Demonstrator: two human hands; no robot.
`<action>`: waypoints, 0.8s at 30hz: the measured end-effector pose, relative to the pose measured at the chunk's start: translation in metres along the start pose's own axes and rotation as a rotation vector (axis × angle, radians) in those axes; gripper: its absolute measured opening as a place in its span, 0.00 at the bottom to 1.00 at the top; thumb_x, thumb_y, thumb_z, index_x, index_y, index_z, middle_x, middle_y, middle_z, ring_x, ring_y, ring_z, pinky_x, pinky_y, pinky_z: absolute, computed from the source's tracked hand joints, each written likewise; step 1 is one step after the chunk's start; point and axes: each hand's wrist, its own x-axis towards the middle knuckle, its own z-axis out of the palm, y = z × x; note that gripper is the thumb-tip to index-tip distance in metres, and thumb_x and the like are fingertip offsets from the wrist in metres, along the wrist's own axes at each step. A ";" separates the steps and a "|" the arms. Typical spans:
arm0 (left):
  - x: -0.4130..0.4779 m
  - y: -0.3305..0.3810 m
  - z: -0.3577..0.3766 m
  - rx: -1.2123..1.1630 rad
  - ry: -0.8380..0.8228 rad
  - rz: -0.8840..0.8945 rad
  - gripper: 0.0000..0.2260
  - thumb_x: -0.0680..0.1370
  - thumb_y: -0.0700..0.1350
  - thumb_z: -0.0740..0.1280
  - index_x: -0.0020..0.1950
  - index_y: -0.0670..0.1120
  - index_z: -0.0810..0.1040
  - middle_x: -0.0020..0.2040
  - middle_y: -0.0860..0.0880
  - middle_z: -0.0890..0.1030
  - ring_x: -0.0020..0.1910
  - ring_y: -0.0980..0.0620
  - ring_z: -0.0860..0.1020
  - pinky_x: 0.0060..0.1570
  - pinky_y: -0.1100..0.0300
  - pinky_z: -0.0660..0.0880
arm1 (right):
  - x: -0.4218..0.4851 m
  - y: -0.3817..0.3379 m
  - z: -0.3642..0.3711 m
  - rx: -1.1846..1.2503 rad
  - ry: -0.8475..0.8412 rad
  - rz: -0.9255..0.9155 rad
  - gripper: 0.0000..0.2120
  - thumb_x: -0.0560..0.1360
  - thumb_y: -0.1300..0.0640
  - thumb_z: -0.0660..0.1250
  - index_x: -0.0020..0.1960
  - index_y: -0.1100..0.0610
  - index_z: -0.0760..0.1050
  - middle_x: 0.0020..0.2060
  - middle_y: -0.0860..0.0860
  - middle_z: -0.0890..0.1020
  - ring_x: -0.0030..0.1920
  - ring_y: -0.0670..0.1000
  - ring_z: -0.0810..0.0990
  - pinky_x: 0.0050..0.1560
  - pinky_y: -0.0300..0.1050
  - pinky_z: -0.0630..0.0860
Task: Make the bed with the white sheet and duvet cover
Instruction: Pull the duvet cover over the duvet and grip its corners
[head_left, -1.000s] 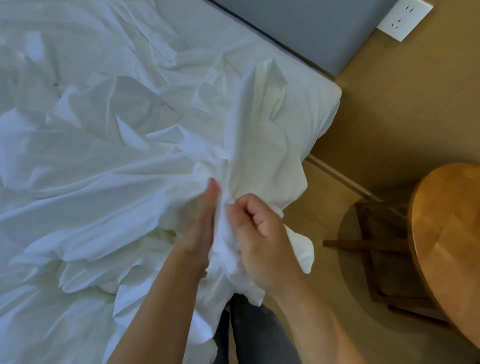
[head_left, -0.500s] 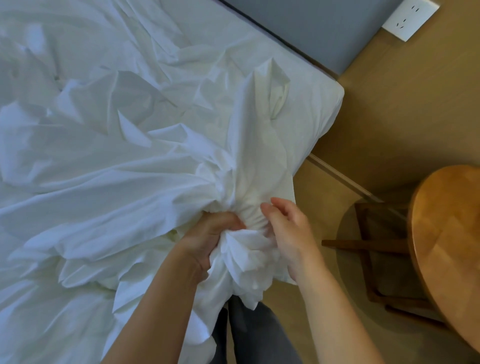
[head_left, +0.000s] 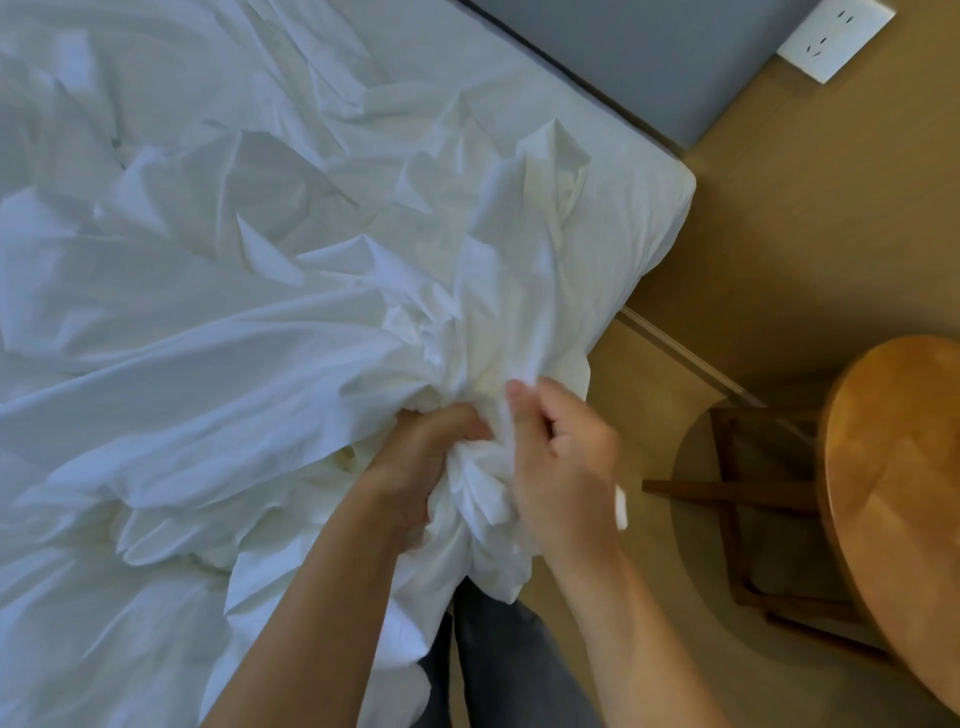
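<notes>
A crumpled white duvet cover (head_left: 218, 332) lies in folds over most of the bed. Under it a white sheet (head_left: 639, 208) covers the mattress corner at the upper right. At the bed's near edge my left hand (head_left: 415, 457) grips a gathered bunch of the cover, fingers curled round it. Right beside it, my right hand (head_left: 561, 457) pinches the same bunch, its fingertips holding a fold that rises toward the mattress corner. The two hands nearly touch. The bunch's loose end hangs down below the hands over my grey trousers.
A round wooden table (head_left: 893, 519) with dark legs stands close on the right. Wooden floor (head_left: 805, 234) runs between it and the bed. A grey headboard (head_left: 649, 57) and a white wall socket (head_left: 836, 36) are at the top right.
My left hand went from flat against the cloth to a fist round the bunch. My right hand let go, slid up and now pinches the fold higher. The cover is gathered tighter.
</notes>
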 end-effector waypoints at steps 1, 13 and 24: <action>-0.001 0.001 0.002 -0.123 -0.056 0.035 0.09 0.58 0.41 0.67 0.35 0.41 0.82 0.31 0.43 0.80 0.29 0.47 0.80 0.29 0.60 0.76 | -0.001 -0.003 0.001 -0.062 -0.104 -0.064 0.19 0.79 0.59 0.61 0.31 0.54 0.63 0.24 0.44 0.63 0.26 0.44 0.64 0.29 0.32 0.60; -0.001 0.005 0.005 -0.227 -0.148 -0.172 0.03 0.56 0.38 0.72 0.24 0.40 0.79 0.23 0.43 0.76 0.22 0.49 0.77 0.23 0.64 0.74 | -0.023 -0.003 -0.021 0.321 -0.127 0.334 0.08 0.71 0.58 0.64 0.41 0.58 0.81 0.37 0.53 0.82 0.40 0.49 0.81 0.43 0.42 0.77; -0.009 -0.009 0.004 -0.121 -0.146 -0.166 0.16 0.58 0.37 0.75 0.45 0.39 0.83 0.42 0.39 0.82 0.39 0.44 0.83 0.38 0.54 0.81 | 0.017 0.026 -0.017 0.208 -0.248 0.742 0.15 0.78 0.54 0.64 0.34 0.57 0.69 0.29 0.54 0.71 0.29 0.49 0.67 0.30 0.42 0.65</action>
